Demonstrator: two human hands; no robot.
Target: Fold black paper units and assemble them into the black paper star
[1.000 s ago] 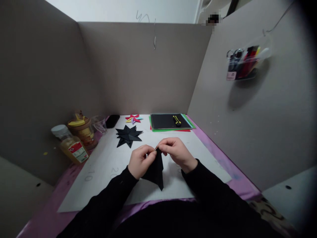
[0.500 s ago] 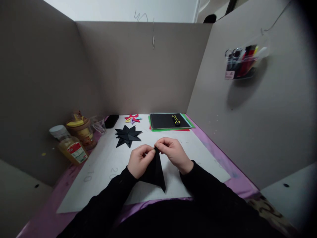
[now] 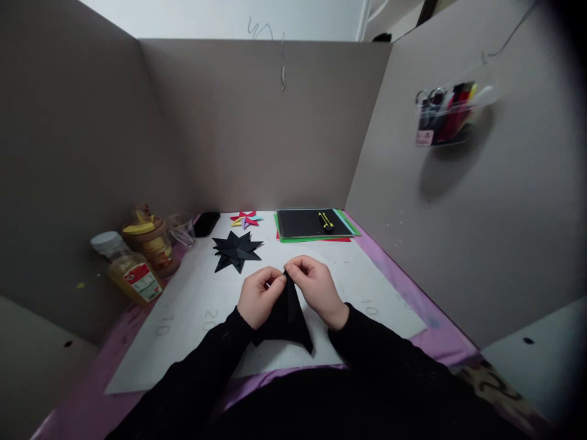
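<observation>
A piece of folded black paper (image 3: 287, 318) stands between my hands, its narrow tip at the top and its wider end spread toward me. My left hand (image 3: 261, 296) is closed, pinching the paper near its tip from the left. From the right, my right hand (image 3: 316, 287) grips the same tip between thumb and fingers, touching or nearly touching the left fingertips. The very tip is mostly hidden by the fingers. Beyond my left hand lies a black paper star (image 3: 237, 250) with several points.
A small multicoloured paper star (image 3: 246, 220) and a black phone-like object (image 3: 207, 224) lie at the back. A yellow-black cutter (image 3: 326, 222) rests on stacked coloured sheets (image 3: 298, 224). Bottle (image 3: 132, 275), brown cup (image 3: 151, 241) and clear cup (image 3: 181, 229) stand left. A bin (image 3: 447, 116) hangs right.
My right hand has shifted slightly left and closer to my left hand. The lower end of the black paper has spread wider, its right corner moving a little right.
</observation>
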